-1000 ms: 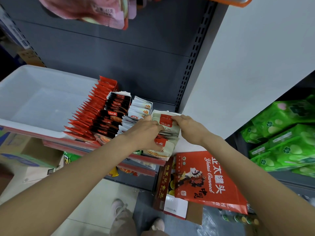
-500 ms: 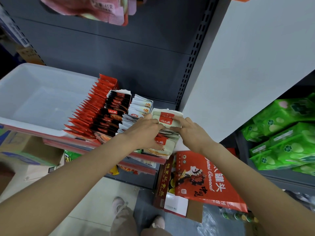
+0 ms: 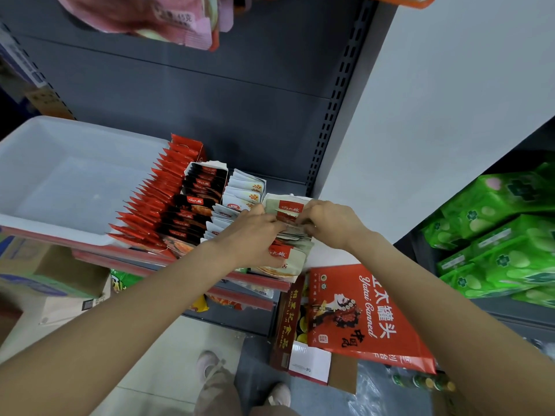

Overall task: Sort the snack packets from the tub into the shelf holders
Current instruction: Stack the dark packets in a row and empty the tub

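Observation:
Four rows of snack packets stand on the shelf: red packets (image 3: 156,202), black packets (image 3: 198,199), white packets (image 3: 244,190) and, furthest right, beige packets with a red label (image 3: 288,207). My left hand (image 3: 255,232) and my right hand (image 3: 329,222) meet over the beige row, fingers curled into the packets from either side. The left hand covers the middle of that row. To the left sits the white tub (image 3: 69,184), with no packets visible inside.
A red carton (image 3: 366,316) leans below the shelf on the right, next to a dark red box (image 3: 288,319). Green packs (image 3: 504,235) fill the right-hand shelves. Cardboard boxes (image 3: 45,271) sit lower left. Pink packets (image 3: 144,16) hang overhead. My shoes (image 3: 210,364) are on the floor.
Both hands have closed in over the beige row; the right hand slid slightly left onto the packets' tops. The left hand stayed in place.

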Tool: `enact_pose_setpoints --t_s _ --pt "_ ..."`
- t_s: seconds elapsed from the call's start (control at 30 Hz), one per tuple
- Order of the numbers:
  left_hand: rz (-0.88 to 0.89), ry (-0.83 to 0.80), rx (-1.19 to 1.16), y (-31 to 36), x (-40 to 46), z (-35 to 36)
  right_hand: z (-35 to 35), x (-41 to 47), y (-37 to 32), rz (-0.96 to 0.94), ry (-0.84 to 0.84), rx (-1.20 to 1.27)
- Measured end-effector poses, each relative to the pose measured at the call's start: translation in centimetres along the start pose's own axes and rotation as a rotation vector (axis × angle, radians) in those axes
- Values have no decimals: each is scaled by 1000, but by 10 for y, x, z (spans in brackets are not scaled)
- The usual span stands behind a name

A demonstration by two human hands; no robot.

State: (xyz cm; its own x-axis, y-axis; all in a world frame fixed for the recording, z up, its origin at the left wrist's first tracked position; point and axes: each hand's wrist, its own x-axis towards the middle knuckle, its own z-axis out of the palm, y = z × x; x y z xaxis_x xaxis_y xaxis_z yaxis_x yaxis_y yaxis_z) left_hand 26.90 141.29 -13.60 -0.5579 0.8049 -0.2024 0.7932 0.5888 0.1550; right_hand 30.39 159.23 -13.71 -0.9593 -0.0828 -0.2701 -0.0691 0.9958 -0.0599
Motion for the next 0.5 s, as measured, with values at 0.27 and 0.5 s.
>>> enact_pose_setpoints --t_s 0.27,0.5 --pt "10 -9 4 0 -1 0 -1 12 -2 -15 61 -279" --pt "-5 -9 -15 0 0 -3 10 2 3 25 235 128"
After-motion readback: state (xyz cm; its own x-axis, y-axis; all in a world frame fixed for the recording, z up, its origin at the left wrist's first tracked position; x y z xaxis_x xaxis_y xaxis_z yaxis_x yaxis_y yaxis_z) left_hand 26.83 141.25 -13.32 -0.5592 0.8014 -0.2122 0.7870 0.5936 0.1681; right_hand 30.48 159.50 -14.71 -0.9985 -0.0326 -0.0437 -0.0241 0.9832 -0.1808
